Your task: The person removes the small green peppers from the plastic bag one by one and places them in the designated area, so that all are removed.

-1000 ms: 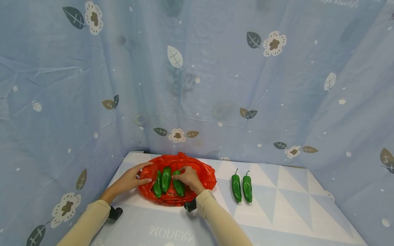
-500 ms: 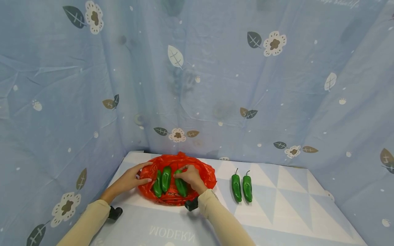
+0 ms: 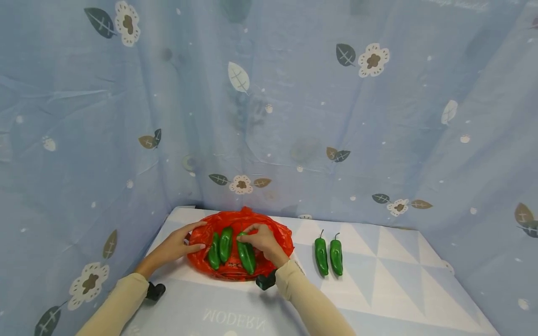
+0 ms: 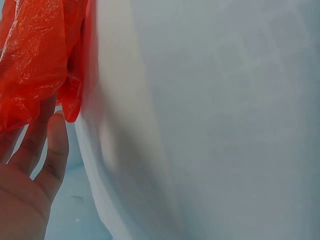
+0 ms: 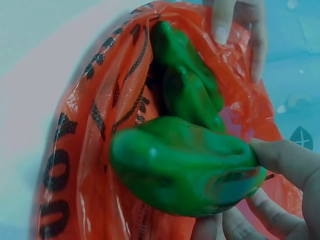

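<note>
A red plastic bag (image 3: 274, 226) lies spread on the table, its mouth wide. Two green chili peppers (image 3: 225, 244) rest side by side in its left half. My left hand (image 3: 176, 243) holds the bag's left rim, the thumb over the inside and fingers outside. In the left wrist view the fingers (image 4: 57, 145) reach behind the red plastic (image 4: 35, 65). My right hand (image 3: 262, 240) pinches a third green chili pepper (image 3: 247, 259) near its stem end, above the bag's right half. The right wrist view shows this pepper (image 5: 175, 160) close up, thumb on top and fingers beneath.
Two more green chili peppers (image 3: 321, 256) lie upright-pointing beside each other on the patterned tablecloth (image 3: 395, 270), right of the bag. A blue floral curtain (image 3: 294, 116) stands behind and to the left. Black wrist cameras (image 3: 266, 281) are strapped below both hands.
My right hand has shifted slightly right, and the pepper in it has swung its lower tip rightward and nearer to me. My left hand keeps its place on the bag.
</note>
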A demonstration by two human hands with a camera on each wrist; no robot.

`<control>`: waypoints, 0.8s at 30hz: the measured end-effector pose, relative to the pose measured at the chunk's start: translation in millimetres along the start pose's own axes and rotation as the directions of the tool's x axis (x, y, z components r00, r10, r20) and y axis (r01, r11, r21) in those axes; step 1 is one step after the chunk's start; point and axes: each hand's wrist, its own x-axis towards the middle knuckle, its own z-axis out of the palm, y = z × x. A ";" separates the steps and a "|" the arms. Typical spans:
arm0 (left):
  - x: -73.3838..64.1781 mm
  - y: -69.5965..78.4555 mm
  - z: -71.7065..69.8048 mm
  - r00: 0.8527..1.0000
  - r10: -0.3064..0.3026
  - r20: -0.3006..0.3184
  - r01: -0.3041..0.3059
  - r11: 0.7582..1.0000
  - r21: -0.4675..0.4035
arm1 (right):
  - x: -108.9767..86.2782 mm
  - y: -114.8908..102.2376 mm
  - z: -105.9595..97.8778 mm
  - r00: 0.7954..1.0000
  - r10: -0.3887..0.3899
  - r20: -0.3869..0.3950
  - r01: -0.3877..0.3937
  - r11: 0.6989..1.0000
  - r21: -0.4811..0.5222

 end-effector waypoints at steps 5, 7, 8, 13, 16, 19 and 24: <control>0.4 1.3 0.2 1.000 -0.009 -0.003 0.009 1.000 -0.008 | -7.8 -5.6 -7.0 0.999 -0.005 0.045 0.006 0.999 -0.031; 0.6 2.4 0.5 1.000 -0.012 0.003 0.012 1.000 -0.011 | -11.3 -7.5 -11.0 0.998 0.000 0.068 0.004 0.998 -0.059; 0.6 3.0 0.6 1.000 -0.012 0.006 0.012 1.000 -0.011 | -12.7 -8.2 -13.3 0.997 0.000 0.079 0.006 0.998 -0.070; 1.9 6.2 1.1 1.000 -0.006 0.006 0.006 1.000 -0.008 | -16.4 -11.7 -28.4 0.996 -0.023 0.089 0.031 0.996 -0.089; 2.0 7.0 1.5 1.000 -0.002 0.002 0.002 1.000 0.001 | -16.6 -13.6 -39.3 0.996 -0.028 0.082 0.035 0.996 -0.084; 1.0 7.3 1.5 1.000 -0.004 0.000 0.004 1.000 0.002 | -16.9 -14.1 -49.3 0.996 -0.024 0.080 0.031 0.996 -0.084; 2.7 6.4 0.3 1.000 0.014 0.005 -0.014 1.000 0.014 | -19.4 -13.8 -63.0 0.997 -0.037 0.067 0.042 0.995 -0.086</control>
